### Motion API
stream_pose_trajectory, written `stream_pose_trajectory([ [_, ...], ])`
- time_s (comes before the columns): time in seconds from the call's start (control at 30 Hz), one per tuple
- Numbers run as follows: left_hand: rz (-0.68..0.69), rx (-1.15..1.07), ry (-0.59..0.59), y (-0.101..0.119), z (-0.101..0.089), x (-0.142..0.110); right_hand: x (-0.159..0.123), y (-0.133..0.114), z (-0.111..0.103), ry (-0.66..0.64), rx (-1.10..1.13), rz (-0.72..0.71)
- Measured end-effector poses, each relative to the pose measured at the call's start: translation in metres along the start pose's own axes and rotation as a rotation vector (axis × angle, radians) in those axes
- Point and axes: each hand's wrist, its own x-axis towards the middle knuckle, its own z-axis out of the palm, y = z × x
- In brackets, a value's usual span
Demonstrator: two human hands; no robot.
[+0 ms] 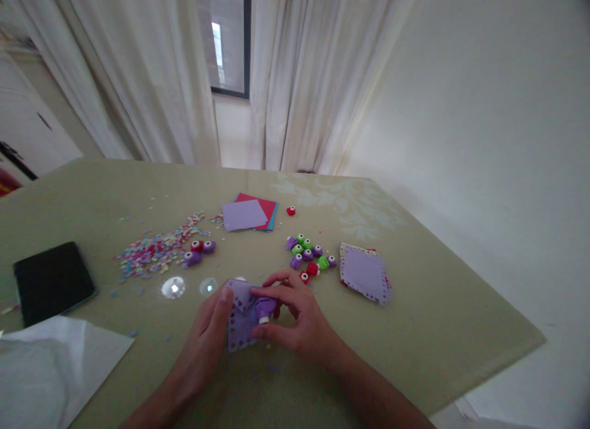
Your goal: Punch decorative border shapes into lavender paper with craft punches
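Note:
Between my two hands is a sheet of lilac paper [239,330] with small punched holes along its edges; its upper corner bends over. My left hand [209,321] grips the paper's left side, thumb on top. My right hand [297,315] is closed on a purple craft punch [265,307] with a white end, set at the paper's right edge. Whether the punch is pressed down I cannot tell. Beyond my right hand lies a cluster of red, green and purple craft punches [308,253].
Plain lilac, red and blue sheets [244,214] lie farther back. Hole-edged sheets [364,272] are stacked at right. Colourful paper confetti [152,252], several more punches [196,247], a black tablet-like object [54,283] and white paper [92,349] lie left. A red punch [291,211] sits apart.

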Motion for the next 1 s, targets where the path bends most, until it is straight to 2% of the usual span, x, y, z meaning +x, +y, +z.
stream_pose_trajectory([
  [0.1, 0.021, -0.012, -0.126, 0.0075, 0.0038, 0.0029, 0.0004, -0.0013, -0.0008, 0.002, -0.018, 0.007],
  [0.17, 0.021, -0.027, -0.153, 0.0089, 0.0056, 0.0047, 0.0009, -0.0015, -0.0023, 0.022, -0.019, 0.014],
  [0.3, -0.014, -0.05, -0.101, 0.0066, 0.0056, 0.0065, 0.0023, 0.0005, -0.0044, 0.042, 0.019, 0.029],
  [0.5, -0.016, 0.041, -0.008, 0.0035, 0.0007, 0.008, 0.0044, -0.0014, -0.0008, -0.044, 0.21, 0.116],
  [0.73, 0.025, -0.024, -0.097, 0.0076, 0.0009, 0.0068, 0.0075, -0.0035, -0.0003, -0.007, 0.274, 0.141],
  [1.0, 0.125, -0.088, -0.099, 0.0048, 0.0001, 0.0098, 0.007, 0.0011, -0.0037, -0.011, 0.273, 0.11],
])
